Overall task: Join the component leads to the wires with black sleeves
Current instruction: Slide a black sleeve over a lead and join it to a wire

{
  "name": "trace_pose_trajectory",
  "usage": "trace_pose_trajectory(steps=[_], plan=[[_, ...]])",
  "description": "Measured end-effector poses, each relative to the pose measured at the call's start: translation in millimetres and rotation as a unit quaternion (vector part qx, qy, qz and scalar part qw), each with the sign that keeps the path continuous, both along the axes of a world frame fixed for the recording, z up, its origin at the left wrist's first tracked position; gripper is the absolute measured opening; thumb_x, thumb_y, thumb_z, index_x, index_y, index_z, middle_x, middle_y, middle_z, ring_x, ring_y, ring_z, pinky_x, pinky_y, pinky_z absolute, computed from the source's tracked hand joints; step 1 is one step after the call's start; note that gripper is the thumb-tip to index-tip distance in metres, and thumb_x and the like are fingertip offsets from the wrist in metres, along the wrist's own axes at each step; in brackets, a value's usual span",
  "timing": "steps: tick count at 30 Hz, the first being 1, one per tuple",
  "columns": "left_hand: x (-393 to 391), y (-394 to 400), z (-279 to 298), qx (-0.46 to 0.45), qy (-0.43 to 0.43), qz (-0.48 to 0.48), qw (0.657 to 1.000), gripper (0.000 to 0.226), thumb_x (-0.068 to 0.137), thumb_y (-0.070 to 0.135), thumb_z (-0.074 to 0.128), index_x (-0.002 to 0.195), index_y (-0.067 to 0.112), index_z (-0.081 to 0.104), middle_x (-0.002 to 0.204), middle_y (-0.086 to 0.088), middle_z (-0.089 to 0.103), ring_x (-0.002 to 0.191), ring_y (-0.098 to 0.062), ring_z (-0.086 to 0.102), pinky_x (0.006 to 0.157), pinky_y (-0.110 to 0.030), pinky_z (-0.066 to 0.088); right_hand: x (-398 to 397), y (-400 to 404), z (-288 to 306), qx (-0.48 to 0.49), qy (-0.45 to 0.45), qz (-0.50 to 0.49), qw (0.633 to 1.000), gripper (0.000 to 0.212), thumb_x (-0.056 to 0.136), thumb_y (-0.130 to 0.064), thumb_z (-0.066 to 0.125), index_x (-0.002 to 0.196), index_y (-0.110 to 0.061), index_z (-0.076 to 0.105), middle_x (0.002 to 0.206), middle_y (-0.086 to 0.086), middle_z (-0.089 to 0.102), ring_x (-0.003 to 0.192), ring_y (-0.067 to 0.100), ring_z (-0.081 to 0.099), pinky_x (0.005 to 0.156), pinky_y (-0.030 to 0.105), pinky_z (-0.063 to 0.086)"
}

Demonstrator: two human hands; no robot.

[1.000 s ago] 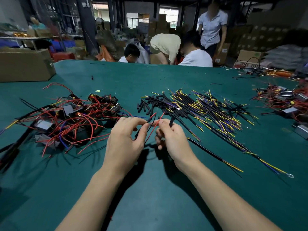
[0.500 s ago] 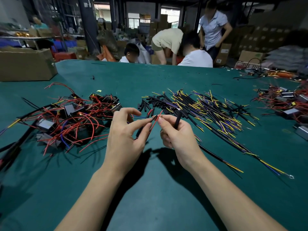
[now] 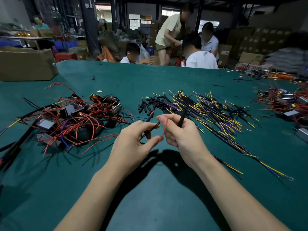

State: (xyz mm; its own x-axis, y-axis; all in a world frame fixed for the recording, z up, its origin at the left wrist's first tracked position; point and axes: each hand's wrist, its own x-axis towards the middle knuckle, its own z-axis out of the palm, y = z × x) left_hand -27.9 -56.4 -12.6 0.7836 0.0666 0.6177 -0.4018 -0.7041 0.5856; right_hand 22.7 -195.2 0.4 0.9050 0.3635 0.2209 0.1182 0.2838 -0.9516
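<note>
- Left hand (image 3: 133,139) pinches a black sleeve (image 3: 148,119) on a red lead (image 3: 165,129); right hand (image 3: 180,130) grips lead and spare sleeve (image 3: 181,118)
- Keep the lead taut (it bows), feed straight

Dim hall, lamp-lit counter

Overhead light falls on the green counter (image 3: 166,77), casting dark shadows just beneath both hands; distant windows (image 3: 140,20) glow pale, background people are blurred, and edges bow outward.
</note>
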Motion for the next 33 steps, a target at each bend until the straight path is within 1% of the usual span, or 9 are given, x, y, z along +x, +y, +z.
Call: trace_pose_trajectory(steps=[4,7,12,17,20,24,27,31,33], plan=[[-1.3,1.3,0.1,0.126,0.098,-0.014,0.987,0.076,0.061,0.046,0.083,0.127,0.03,0.05,0.092,0.016,0.045,0.09,-0.007,0.041,0.084,-0.032,0.041,5.6,-8.2,2.5,-0.004,0.021,0.011,1.0,0.012,0.081,-0.018,0.065,0.086,-0.008,0.061,0.05,-0.007,0.033,0.042,0.004,0.024,0.041,0.016,0.017],[-2.0,-0.1,2.4,0.191,0.092,0.001,0.977,0.084,0.061,0.051,0.081,0.132,0.027,0.043,0.101,0.011,0.047,0.095,-0.013,0.041,0.088,-0.031,0.036,8.2,-15.2,6.4,-0.014,0.021,0.017,1.0,0.006,0.086,-0.013,0.061,0.085,-0.007,0.061,0.05,-0.007,0.03,0.041,0.004,0.023,0.041,0.016,0.016],[-4.7,-4.6,4.4,0.112,-0.014,0.017,0.993,0.039,0.081,0.036,0.072,0.113,0.017,0.061,0.093,0.006,0.061,0.089,-0.015,0.051,0.081,-0.036,0.042,2.6,-11.7,6.6,-0.037,-0.009,0.026,0.999,0.01,0.091,-0.008,0.057,0.083,-0.008,0.061,0.047,-0.007,0.031,0.04,0.004,0.024,0.04,0.016,0.017],[-7.2,-10.2,6.1,-0.044,-0.053,0.028,0.997,0.005,0.084,0.015,0.071,0.088,0.017,0.067,0.077,0.015,0.065,0.072,-0.002,0.06,0.064,-0.022,0.045,-2.6,-1.1,6.5,-0.033,-0.003,0.022,0.999,0.013,0.093,-0.009,0.056,0.081,-0.009,0.059,0.044,-0.009,0.03,0.039,0.005,0.024,0.039,0.016,0.017],[-6.4,-12.3,5.0,-0.039,-0.065,0.036,0.996,0.005,0.085,0.01,0.07,0.08,0.013,0.067,0.072,0.011,0.062,0.061,0.0,0.052,0.058,-0.01,0.037,-1.3,1.2,6.9,-0.028,0.012,-0.011,0.999,0.013,0.095,-0.016,0.055,0.083,-0.01,0.058,0.047,-0.01,0.028,0.043,0.007,0.026,0.042,0.018,0.018],[-4.6,-6.3,1.8,-0.037,-0.071,0.068,0.994,0.01,0.085,0.012,0.069,0.077,0.015,0.065,0.07,0.009,0.061,0.057,-0.005,0.049,0.055,-0.015,0.036,4.9,0.6,8.5,0.029,0.084,-0.032,0.996,0.036,0.101,-0.026,0.038,0.074,-0.012,0.058,0.05,-0.008,0.041,0.051,0.012,0.043,0.049,0.021,0.035],[-4.4,-6.2,-0.3,-0.023,-0.066,0.077,0.995,0.01,0.085,0.014,0.069,0.077,0.018,0.064,0.071,0.011,0.06,0.059,-0.005,0.049,0.055,-0.018,0.037,7.5,-1.8,7.2,-0.004,0.047,-0.064,0.997,0.052,0.103,-0.032,0.032,0.064,-0.018,0.064,0.058,-0.007,0.055,0.058,0.01,0.05,0.054,0.022,0.039],[-3.7,-7.3,-2.3,-0.023,-0.053,0.064,0.996,0.006,0.087,0.021,0.067,0.082,0.022,0.063,0.075,0.015,0.061,0.06,-0.006,0.051,0.055,-0.022,0.04,7.3,-3.7,8.2,-0.009,0.038,-0.075,0.996,0.038,0.099,-0.035,0.045,0.074,-0.014,0.063,0.05,-0.01,0.043,0.047,0.007,0.042,0.045,0.017,0.031],[-3.3,-8.5,-4.1,-0.033,-0.037,0.05,0.998,0.007,0.088,0.022,0.066,0.083,0.025,0.062,0.075,0.017,0.062,0.058,-0.008,0.052,0.055,-0.023,0.04,6.7,-4.9,7.7,-0.017,0.024,-0.084,0.996,0.027,0.097,-0.031,0.052,0.077,-0.013,0.058,0.05,-0.009,0.047,0.044,0.006,0.044,0.044,0.015,0.033]])
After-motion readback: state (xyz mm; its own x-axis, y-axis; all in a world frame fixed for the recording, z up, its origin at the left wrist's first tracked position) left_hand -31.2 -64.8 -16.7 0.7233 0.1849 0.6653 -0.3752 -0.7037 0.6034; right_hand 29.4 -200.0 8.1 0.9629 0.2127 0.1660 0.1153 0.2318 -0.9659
